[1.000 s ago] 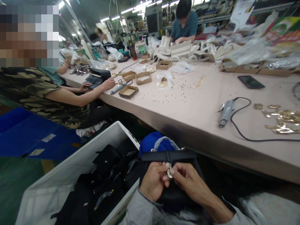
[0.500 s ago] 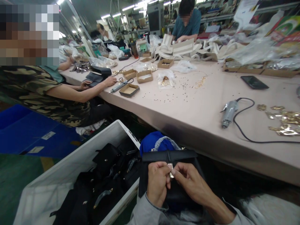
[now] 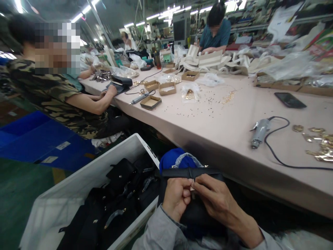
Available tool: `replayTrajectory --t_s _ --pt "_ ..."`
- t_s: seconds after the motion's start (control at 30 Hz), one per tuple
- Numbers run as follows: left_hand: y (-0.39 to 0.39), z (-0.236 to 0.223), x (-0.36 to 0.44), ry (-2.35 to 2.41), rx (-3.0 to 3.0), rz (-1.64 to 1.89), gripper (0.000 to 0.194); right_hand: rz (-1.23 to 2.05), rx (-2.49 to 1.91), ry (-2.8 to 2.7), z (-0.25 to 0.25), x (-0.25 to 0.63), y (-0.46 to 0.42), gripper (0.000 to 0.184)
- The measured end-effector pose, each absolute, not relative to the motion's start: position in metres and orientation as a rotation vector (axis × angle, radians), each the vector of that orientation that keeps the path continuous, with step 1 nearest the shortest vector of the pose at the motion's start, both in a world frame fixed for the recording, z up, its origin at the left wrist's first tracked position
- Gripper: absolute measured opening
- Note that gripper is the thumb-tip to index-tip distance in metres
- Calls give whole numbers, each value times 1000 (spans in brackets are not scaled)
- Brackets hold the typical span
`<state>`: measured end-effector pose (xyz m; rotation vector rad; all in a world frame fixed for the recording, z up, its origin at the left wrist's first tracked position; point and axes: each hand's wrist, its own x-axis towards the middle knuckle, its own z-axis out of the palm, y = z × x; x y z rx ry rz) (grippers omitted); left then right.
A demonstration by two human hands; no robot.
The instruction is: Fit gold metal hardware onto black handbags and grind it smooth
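A black leather bag (image 3: 191, 172) rests on my lap below the table edge. My left hand (image 3: 177, 198) and my right hand (image 3: 215, 198) meet at its front, fingers pinched together on a small metal clasp (image 3: 192, 188) that is almost hidden between them. A blue cloth (image 3: 173, 158) lies behind the bag.
A white bin (image 3: 85, 180) of black bags stands at my left. On the pink table (image 3: 213, 118) lie an electric screwdriver (image 3: 258, 133) with cable, gold fittings (image 3: 318, 146), a phone (image 3: 290, 100) and small cardboard trays (image 3: 151, 102). A person in camouflage (image 3: 59, 100) sits left; others work farther back.
The view has lifted and shifted slightly. My fingers have closed tighter over the clasp, which shows less than before. The hands stay on the bag.
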<state>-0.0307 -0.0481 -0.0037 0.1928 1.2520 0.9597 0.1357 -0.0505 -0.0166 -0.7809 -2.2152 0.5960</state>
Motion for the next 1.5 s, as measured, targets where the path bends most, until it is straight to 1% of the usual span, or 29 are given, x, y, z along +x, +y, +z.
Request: replayTrajectory --t_s 0.13,0.2,0.23,0.3,0.4,0.5,0.63,0.8,1.03,1.1,1.17,1.2,1.27,1.37,1.5 --pt "-54 5 -30 1251 241 942 20 770 -812 -2092 -4 131 -33 22" --pt "-62 13 -29 1388 467 986 30 879 -882 -1998 3 130 -23 20" --pt "-67 17 -28 1486 627 1042 32 913 -922 -1959 6 129 -17 18" --pt "-70 23 -29 1637 953 1175 29 963 -993 -1910 10 129 -7 17" --pt "-61 24 -33 1579 1160 1224 34 1099 -1058 -1836 10 128 3 19" --pt "-41 18 -35 1450 1072 1122 27 1304 -1123 -1734 4 127 10 22" --pt "-27 9 -33 1516 1009 1133 16 1484 -1184 -1647 -7 128 15 26" --pt "-27 3 -29 1521 1001 1135 14 1458 -1211 -1631 -14 130 16 29" --pt "-22 5 -29 1606 1077 1087 15 1364 -1288 -1591 -24 124 14 25" --pt "-20 4 -28 1615 1089 1066 15 1322 -1339 -1586 -26 121 16 32" --pt "-19 2 -27 1623 1098 1046 14 1338 -1405 -1545 -29 118 17 47" --pt "-18 0 -26 1623 1092 1044 15 1386 -1429 -1487 -31 117 18 54" --pt "-17 -3 -24 1617 1064 1055 18 1534 -1411 -1331 -34 117 18 60" --pt "-16 -7 -25 1611 1059 1067 19 1647 -1347 -1235 -40 120 16 58" --pt "-16 -8 -28 1594 1090 1038 19 1567 -1359 -1360 -48 125 15 47"
